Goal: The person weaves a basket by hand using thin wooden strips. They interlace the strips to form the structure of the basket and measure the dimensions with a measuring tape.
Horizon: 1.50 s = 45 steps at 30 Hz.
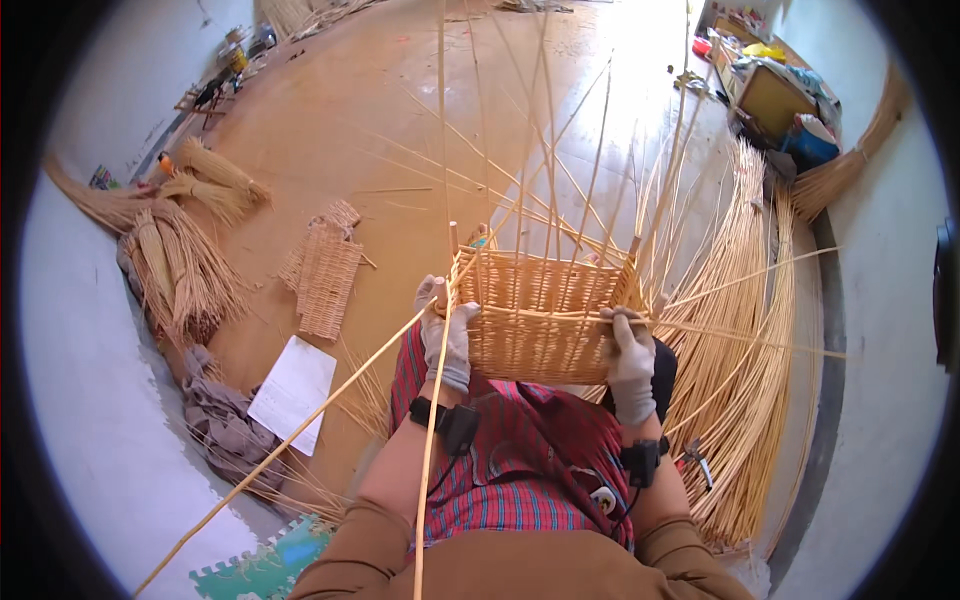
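Far to the L of the hands, bundles of straw-coloured reeds (185,250) lay on the floor by the wall; nearer in, still L of the left hand, a small flat woven panel (325,272) lay on the brown floor (330,120); below that, a white sheet of paper (293,392) and a heap of grey cloth (222,425); a green foam mat piece (268,568) sat at the bottom, L of the forearm.

Left hand (445,335), in a light grey glove, was curled shut round a long pale cane (300,425) at the basket's L edge; the cane ran down-left away from the hand; a black band w/ a cable sat on the wrist.

Btwn the two hands sat the half-woven wicker basket (540,315), resting over the lap on a red plaid cloth (510,470); its upright stakes (545,150) fanned up and away from the hands, unwoven.

Right hand (630,355), also gloved, gripped the basket's R rim, fingers closed over the top weave; a black band on that wrist too.

R of the right hand, a big sheaf of long loose willow rods (745,380) lay along the wall; a small metal tool (698,460) lay beside them, near the R elbow; far up-right, a cluttered yellow box (775,98).
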Motion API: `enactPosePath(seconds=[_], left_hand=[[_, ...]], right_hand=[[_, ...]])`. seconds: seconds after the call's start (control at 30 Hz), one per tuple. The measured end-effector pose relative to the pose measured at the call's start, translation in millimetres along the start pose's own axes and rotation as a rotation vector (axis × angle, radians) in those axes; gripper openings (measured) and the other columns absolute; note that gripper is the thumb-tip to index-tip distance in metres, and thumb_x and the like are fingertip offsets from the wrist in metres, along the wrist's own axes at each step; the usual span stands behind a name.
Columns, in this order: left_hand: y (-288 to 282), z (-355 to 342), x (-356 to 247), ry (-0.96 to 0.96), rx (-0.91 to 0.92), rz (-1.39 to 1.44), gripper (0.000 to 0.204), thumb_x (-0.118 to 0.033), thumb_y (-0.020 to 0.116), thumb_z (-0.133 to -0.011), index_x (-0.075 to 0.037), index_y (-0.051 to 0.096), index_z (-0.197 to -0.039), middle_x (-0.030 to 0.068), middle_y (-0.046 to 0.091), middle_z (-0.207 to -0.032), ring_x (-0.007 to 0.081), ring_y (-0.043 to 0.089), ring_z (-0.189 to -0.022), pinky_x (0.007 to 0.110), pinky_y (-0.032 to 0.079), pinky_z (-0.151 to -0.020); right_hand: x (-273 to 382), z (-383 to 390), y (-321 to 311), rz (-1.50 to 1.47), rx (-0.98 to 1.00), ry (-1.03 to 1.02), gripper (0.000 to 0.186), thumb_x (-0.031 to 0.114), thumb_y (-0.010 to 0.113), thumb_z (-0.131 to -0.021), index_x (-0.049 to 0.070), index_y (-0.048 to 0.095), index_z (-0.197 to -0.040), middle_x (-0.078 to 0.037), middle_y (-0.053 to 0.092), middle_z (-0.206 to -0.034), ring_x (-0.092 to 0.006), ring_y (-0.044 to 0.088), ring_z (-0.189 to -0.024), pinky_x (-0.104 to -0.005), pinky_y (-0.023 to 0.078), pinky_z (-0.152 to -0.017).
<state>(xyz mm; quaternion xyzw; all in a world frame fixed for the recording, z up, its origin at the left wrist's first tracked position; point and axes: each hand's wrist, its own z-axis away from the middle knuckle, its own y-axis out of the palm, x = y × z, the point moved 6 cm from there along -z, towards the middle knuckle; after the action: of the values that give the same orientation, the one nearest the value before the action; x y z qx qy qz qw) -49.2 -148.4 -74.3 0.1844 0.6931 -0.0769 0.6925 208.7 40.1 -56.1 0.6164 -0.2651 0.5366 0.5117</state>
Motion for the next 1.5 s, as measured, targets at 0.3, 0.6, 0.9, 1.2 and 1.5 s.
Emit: enactPosePath(seconds=[0.3,0.6,0.9,1.2,1.5], left_hand=[[83.7,25.8,-52.6,0.069,0.569,-0.514,0.025,-0.018,0.066,-0.101,-0.004,0.062,-0.122,0.0080,0.070,-0.102,0.0122,0.067,-0.079,0.029,0.056,-0.065],[88.7,21.3,-17.4,-0.368,0.529,-0.341,0.037,-0.039,0.065,-0.102,-0.004,0.068,-0.090,0.0014,0.066,-0.070,0.0110,0.063,-0.057,0.028,0.053,-0.052],[100.2,20.0,-65.4,0.069,0.423,-0.592,0.036,-0.029,0.081,-0.091,-0.009,0.061,-0.114,0.0033,0.064,-0.072,0.0113,0.063,-0.060,0.029,0.055,-0.052],[118.1,58.4,-112.7,0.542,0.237,-0.219,0.023,-0.017,0.063,-0.104,-0.007,0.060,-0.125,0.0046,0.067,-0.091,0.0105,0.062,-0.062,0.030,0.056,-0.060],[186.6,71.0,-17.4,0.028,0.586,-0.636,0.028,-0.032,0.065,-0.103,-0.006,0.068,-0.094,0.0070,0.067,-0.075,0.0135,0.060,-0.067,0.034,0.050,-0.063]], right_hand=[[-10.0,6.4,-8.2,-0.156,-0.077,-0.063,0.025,0.002,0.069,-0.098,0.010,0.057,-0.119,-0.006,0.072,-0.105,-0.0127,0.069,-0.091,-0.0242,0.054,-0.066],[112.1,-39.6,140.0,0.638,0.180,-0.609,0.050,0.008,0.056,-0.104,0.007,0.040,-0.151,-0.015,0.072,-0.118,-0.0209,0.071,-0.106,-0.0426,0.058,-0.087],[14.2,-11.7,-7.4,-0.071,0.058,-0.267,0.015,0.013,0.042,-0.112,0.007,0.046,-0.125,-0.008,0.066,-0.088,-0.0197,0.068,-0.081,-0.0423,0.061,-0.087],[41.0,-2.2,-71.9,-0.104,-0.224,-0.189,0.017,0.010,0.065,-0.102,0.011,0.055,-0.116,-0.009,0.071,-0.100,-0.0096,0.065,-0.079,-0.0224,0.049,-0.053],[141.0,-62.1,52.5,0.690,0.145,-0.752,0.045,0.002,0.058,-0.098,0.001,0.052,-0.143,-0.018,0.065,-0.129,-0.0265,0.064,-0.120,-0.0348,0.052,-0.099]])
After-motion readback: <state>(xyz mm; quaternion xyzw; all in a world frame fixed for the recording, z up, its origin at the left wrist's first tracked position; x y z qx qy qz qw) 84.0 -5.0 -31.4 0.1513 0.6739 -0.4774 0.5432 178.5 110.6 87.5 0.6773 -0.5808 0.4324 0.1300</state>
